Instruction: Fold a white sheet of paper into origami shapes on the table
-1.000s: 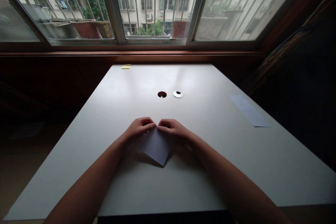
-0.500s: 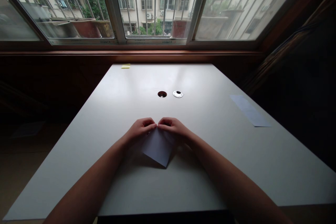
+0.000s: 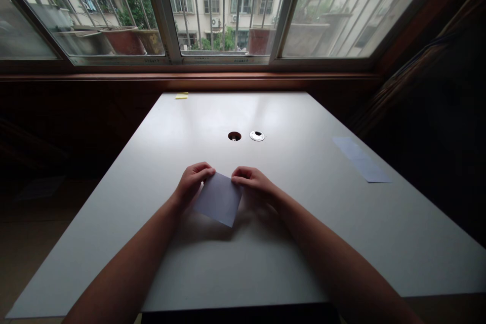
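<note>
A small four-sided sheet of paper (image 3: 219, 200), pale and plain on the side I see, is held up between my two hands, with its shadow on the table under it. My left hand (image 3: 195, 178) pinches its upper left corner between thumb and fingers. At the upper right corner, my right hand (image 3: 251, 180) grips the paper the same way. The far side of the sheet is hidden from me, and I cannot tell whether it is folded.
The white table (image 3: 288, 258) stretches to the window. Toward its far side are a round cable hole (image 3: 234, 136) and a ring-shaped cover (image 3: 257, 135). Another paper sheet (image 3: 360, 159) lies near the right edge, and a yellow sticky note (image 3: 181, 95) sits at the far left corner.
My hands have moved apart, the left one going left and slightly up. The paper is lifted and turned, its face now spread between both hands instead of hanging from one point.
</note>
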